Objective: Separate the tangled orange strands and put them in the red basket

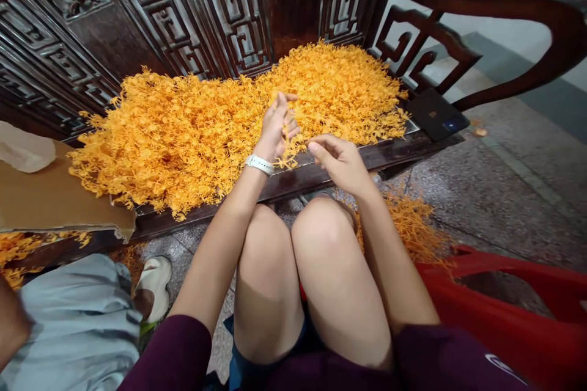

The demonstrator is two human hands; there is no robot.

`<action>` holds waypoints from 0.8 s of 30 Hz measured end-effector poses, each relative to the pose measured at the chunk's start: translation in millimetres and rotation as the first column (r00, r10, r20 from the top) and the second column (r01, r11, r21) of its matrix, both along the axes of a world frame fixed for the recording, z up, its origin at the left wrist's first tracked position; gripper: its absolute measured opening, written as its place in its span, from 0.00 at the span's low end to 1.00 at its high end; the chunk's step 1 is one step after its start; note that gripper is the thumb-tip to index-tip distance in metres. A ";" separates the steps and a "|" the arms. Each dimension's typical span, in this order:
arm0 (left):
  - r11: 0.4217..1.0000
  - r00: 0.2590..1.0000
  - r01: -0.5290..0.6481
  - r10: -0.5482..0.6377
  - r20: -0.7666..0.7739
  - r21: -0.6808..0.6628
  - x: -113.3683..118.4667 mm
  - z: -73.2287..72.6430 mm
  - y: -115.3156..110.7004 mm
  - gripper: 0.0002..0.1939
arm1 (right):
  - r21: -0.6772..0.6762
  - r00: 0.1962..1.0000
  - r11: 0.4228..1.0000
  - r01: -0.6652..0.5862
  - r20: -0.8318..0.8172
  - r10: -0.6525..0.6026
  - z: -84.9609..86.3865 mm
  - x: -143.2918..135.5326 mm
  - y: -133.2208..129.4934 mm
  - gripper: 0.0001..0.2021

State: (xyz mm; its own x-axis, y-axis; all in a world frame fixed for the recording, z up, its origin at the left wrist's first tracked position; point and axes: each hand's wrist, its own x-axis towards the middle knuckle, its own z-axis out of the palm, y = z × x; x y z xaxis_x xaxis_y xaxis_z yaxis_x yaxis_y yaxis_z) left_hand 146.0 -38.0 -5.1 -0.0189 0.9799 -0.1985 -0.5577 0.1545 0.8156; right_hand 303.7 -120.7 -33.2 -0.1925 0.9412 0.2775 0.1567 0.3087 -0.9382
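Observation:
Large heaps of small orange plastic pieces cover the seat of a dark carved bench. Over the front of the heap, my left hand is turned palm inward with its fingers curled, and an orange piece hangs at its palm. To its right, my right hand has thumb and forefinger pressed together. Whatever lies in that pinch is too small to make out. The two hands are a short gap apart. A white band is on my left wrist.
A black tablet or phone lies at the bench's right end. Cardboard stands at the left, beside another person's grey-clad leg. Orange scraps are on the floor near a red plastic stool.

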 end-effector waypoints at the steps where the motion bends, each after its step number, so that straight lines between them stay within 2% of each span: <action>1: 0.998 0.998 0.062 -0.062 -0.021 0.022 8.5 3.4 -2.5 0.22 | 0.035 1.000 0.999 -0.019 0.017 0.018 6.9 -4.1 -0.6 0.19; 3: 0.985 0.985 0.160 -0.154 -0.081 0.064 21.0 8.0 -5.7 0.21 | 0.108 0.996 0.994 -0.005 0.084 -0.005 15.8 -8.5 -3.7 0.21; 4: 0.984 0.983 0.163 -0.155 -0.097 0.076 24.2 8.6 -5.7 0.20 | 0.140 0.992 0.990 0.008 0.121 -0.025 19.2 -8.8 -6.9 0.21; 6: 0.992 0.993 0.084 -0.076 -0.094 0.089 24.2 6.3 -2.5 0.18 | 0.184 0.985 0.983 -0.018 0.174 -0.014 28.2 -5.8 -18.6 0.22; 7: 0.996 0.997 0.015 -0.009 -0.074 0.089 21.3 3.5 0.3 0.18 | 0.199 0.981 0.976 -0.093 0.184 0.056 35.0 -2.6 -26.8 0.21; 8: 0.995 0.997 -0.056 0.060 -0.047 0.082 17.1 0.0 3.4 0.18 | 0.210 0.967 0.953 -0.218 0.181 0.181 43.4 1.5 -36.1 0.20; 9: 0.991 0.993 -0.116 0.117 -0.019 0.068 12.0 -3.9 6.4 0.18 | 0.217 0.921 0.899 -0.382 0.165 0.352 52.9 6.2 -45.5 0.18; 10: 0.987 0.988 -0.153 0.153 0.006 0.053 6.8 -7.7 8.7 0.19 | 0.233 0.822 0.789 -0.569 0.133 0.553 62.5 11.2 -54.1 0.16; 12: 0.987 0.988 -0.155 0.154 0.031 0.036 -2.4 -13.4 10.8 0.21 | 0.263 0.505 0.472 -0.842 0.072 0.860 77.6 19.8 -65.2 0.12; 13: 0.990 0.991 -0.132 0.130 0.031 0.041 -5.6 -14.8 10.5 0.22 | 0.284 0.383 0.360 -0.889 0.029 0.923 81.3 22.5 -66.3 0.11; 14: 0.993 0.995 -0.101 0.100 0.026 0.056 -7.7 -15.1 9.5 0.22 | 0.318 0.349 0.346 -0.883 -0.050 0.936 81.9 23.8 -64.3 0.10; 15: 0.995 0.998 -0.067 0.066 0.019 0.078 -8.7 -14.2 8.0 0.21 | 0.349 0.403 0.437 -0.829 -0.169 0.900 79.7 23.8 -59.5 0.10; 16: 0.994 0.999 -0.032 0.031 0.015 0.101 -8.9 -12.6 6.2 0.20 | 0.346 0.515 0.603 -0.719 -0.319 0.796 75.3 22.7 -52.6 0.12; 17: 0.993 1.000 0.004 -0.006 0.011 0.121 -8.5 -10.4 4.1 0.17 | 0.283 0.636 0.790 -0.544 -0.475 0.608 69.6 21.0 -44.6 0.15; 18: 0.990 0.999 0.042 -0.043 0.006 0.136 -7.8 -8.2 2.0 0.15 | 0.166 0.721 0.922 -0.349 -0.580 0.378 63.4 19.3 -36.6 0.18; 19: 0.987 0.997 0.078 -0.078 -0.004 0.144 -6.9 -6.2 -0.2 0.12 | 0.039 0.767 0.986 -0.165 -0.624 0.153 57.5 18.1 -29.6 0.21; 20: 0.983 0.994 0.112 -0.110 -0.021 0.145 -5.9 -4.8 -2.4 0.10 | -0.067 0.788 0.997 -0.025 -0.616 -0.021 52.3 17.6 -24.3 0.23; 21: 0.980 0.990 0.142 -0.137 -0.045 0.142 -4.9 -3.9 -4.5 0.10 | -0.141 0.801 0.987 0.073 -0.581 -0.143 48.0 18.0 -21.1 0.24; 22: 0.975 0.984 0.172 -0.163 -0.075 0.139 -3.8 -3.7 -6.7 0.09 | -0.180 0.806 0.973 0.147 -0.549 -0.223 44.5 19.2 -19.9 0.23; 24: 0.960 0.964 0.243 -0.224 -0.141 0.141 -0.9 -4.3 -10.8 0.10 | -0.174 0.817 0.948 0.266 -0.482 -0.317 39.3 22.5 -21.3 0.20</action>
State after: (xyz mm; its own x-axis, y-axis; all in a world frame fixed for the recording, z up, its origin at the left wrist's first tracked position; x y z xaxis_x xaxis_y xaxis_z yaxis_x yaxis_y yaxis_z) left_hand 145.1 -48.8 -9.4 0.1994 0.9785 -0.0535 -0.4157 0.1339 0.8996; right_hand 326.2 -142.1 6.0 0.2351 0.9574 0.1674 -0.2701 0.2298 -0.9350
